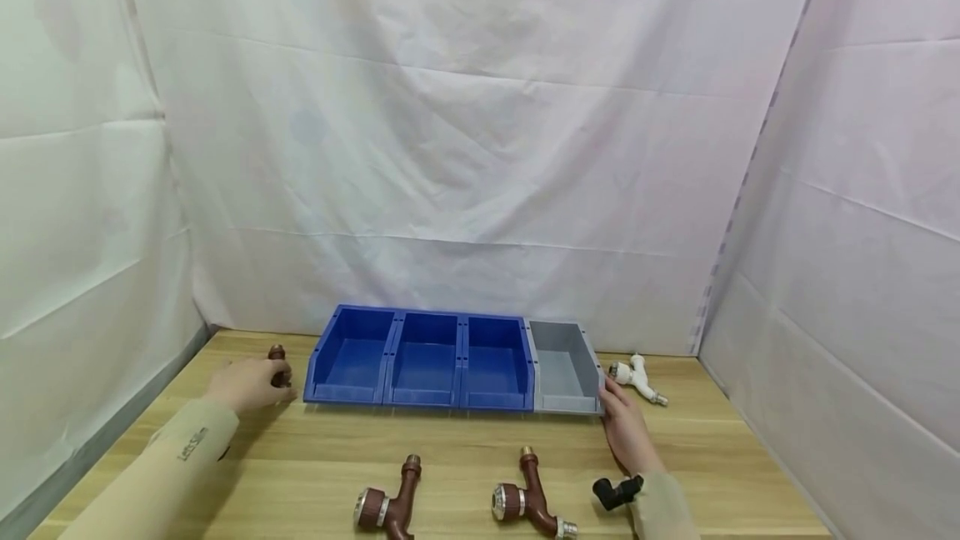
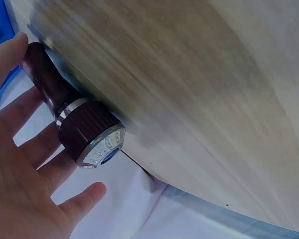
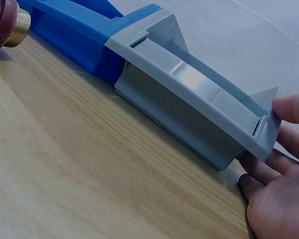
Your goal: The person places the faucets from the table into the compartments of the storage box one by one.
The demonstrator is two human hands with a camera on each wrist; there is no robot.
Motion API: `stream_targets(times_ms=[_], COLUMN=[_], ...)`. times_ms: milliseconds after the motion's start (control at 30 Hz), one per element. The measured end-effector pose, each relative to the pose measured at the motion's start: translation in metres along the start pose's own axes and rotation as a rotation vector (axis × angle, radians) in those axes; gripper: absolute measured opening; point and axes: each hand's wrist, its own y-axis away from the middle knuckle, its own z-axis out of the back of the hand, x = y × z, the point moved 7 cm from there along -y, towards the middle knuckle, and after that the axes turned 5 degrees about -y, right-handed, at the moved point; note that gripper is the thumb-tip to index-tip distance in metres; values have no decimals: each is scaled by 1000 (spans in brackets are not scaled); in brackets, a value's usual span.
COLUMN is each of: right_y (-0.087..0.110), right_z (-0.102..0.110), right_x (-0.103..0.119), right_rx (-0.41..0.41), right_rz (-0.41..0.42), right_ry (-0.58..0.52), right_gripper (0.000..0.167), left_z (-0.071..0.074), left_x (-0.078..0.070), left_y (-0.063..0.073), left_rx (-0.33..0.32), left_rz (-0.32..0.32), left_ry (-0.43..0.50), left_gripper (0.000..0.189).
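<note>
My left hand (image 1: pixel 251 382) is at the far left of the table, pinching a brown tap (image 2: pixel 52 82) between thumb and forefinger. The tap's ribbed knob (image 2: pixel 92 132) with its silver cap points away from the thumb, and the other fingers spread behind it. Over on the right, my right hand (image 1: pixel 626 423) holds the front right corner of a grey bin (image 3: pixel 189 114). Its thumb (image 3: pixel 291 107) lies on the bin's edge and the other fingers are tucked below. Three blue bins (image 1: pixel 422 398) stand in a row to the left of the grey one.
Two more brown taps (image 1: pixel 401 502) (image 1: pixel 534 494) lie at the front of the table (image 1: pixel 465 440). Beyond the right hand lies a white tap (image 1: pixel 640 377). A black elbow-shaped piece (image 1: pixel 618 492) shows by the right wrist. White cloth (image 1: pixel 480 148) hangs behind and at both sides.
</note>
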Motion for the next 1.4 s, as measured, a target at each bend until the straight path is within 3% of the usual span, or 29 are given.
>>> stream_targets(times_ms=[300,667,1033,1400], right_y=[-1,1,-1,0], right_z=[2,1,1,2], right_x=[-1,-3,1,-4], right_rx=[3,10,-2,-1], right_rz=[-11,-20,-12,-7], right_ry=[-10,-18,-30,-21], right_gripper=[58,57,58,58], left_z=[2,-1,1,-2], left_x=[-2,1,0,0], left_y=[0,-1,-8,-7], left_rx=[-16,17,40,54], left_rz=[-8,4,-15,6], left_ry=[-1,3,79,104], left_gripper=[27,25,24,21])
